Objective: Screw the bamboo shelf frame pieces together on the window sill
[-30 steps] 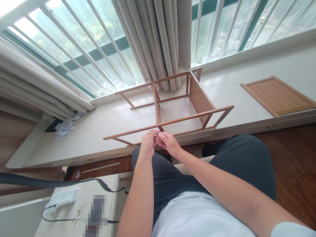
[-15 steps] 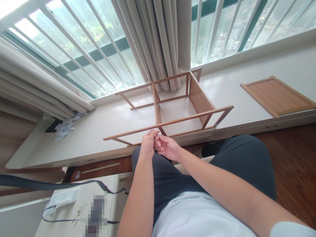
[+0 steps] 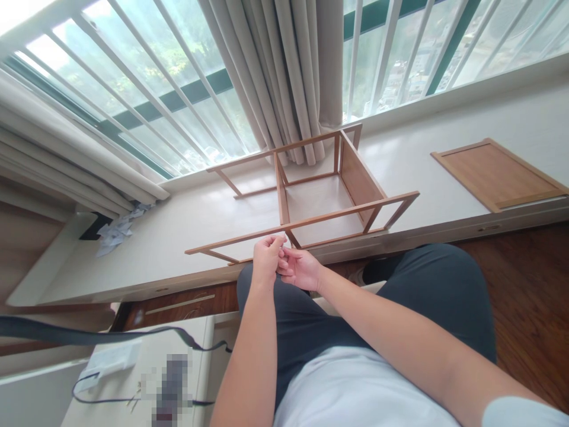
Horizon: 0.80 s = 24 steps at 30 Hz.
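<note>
My left hand [image 3: 267, 261] and my right hand [image 3: 301, 268] meet in front of a wooden shelf frame [image 3: 351, 207]. Both are closed, fingertips pinched together around something small and pale that I cannot make out. The frame lies on its side on the white window ledge, with panels fixed between its two long sides. Its near rail passes just beyond my fingertips; whether they touch it I cannot tell.
To the right on the ledge [image 3: 404, 148] lies a separate wooden panel [image 3: 498, 172]. A curtain [image 3: 275, 77] hangs behind the frame. Paper scraps [image 3: 116, 234] lie at the ledge's left end. At lower left, a white cabinet top [image 3: 195, 338] holds a power strip [image 3: 111, 359] and small sticks.
My hands stay together in nearly the same place. The fingers of my right hand have shifted slightly against my left fingertips. The frame has not moved.
</note>
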Each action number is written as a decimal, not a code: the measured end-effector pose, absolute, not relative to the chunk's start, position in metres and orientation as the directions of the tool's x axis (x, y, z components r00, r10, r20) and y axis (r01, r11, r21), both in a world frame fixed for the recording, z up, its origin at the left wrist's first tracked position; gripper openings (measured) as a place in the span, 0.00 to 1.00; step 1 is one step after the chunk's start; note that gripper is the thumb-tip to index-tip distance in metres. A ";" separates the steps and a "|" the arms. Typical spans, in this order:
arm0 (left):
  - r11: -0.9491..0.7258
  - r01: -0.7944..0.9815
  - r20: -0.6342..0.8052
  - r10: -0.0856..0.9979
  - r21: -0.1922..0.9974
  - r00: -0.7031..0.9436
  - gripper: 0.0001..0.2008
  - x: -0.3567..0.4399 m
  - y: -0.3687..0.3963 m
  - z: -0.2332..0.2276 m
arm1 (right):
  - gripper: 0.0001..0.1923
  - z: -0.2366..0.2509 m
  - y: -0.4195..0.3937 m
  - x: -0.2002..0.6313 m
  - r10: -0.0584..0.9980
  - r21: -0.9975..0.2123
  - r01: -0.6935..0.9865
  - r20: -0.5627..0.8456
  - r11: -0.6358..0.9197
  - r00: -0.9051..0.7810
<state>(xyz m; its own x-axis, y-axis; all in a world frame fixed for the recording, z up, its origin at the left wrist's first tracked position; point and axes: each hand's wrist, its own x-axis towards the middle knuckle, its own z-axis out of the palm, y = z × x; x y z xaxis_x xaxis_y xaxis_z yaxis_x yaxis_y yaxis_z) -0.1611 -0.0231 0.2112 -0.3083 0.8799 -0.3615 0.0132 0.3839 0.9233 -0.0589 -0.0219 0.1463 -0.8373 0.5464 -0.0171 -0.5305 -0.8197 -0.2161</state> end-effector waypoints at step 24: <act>0.317 -0.070 -0.325 0.912 0.946 -0.250 0.14 -0.168 -0.018 0.198 | 0.16 0.156 -0.033 -0.057 0.952 -0.903 -0.408 -0.004 -0.134 -0.305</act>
<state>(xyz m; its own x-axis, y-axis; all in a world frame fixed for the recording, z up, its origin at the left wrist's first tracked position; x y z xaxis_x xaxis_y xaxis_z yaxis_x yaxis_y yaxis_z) -0.1677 -0.0184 0.1979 -0.2498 0.9123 -0.3245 -0.0696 0.3174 0.9457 -0.0568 -0.0329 0.1563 -0.3051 0.9523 -0.0040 -0.4076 -0.1344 -0.9032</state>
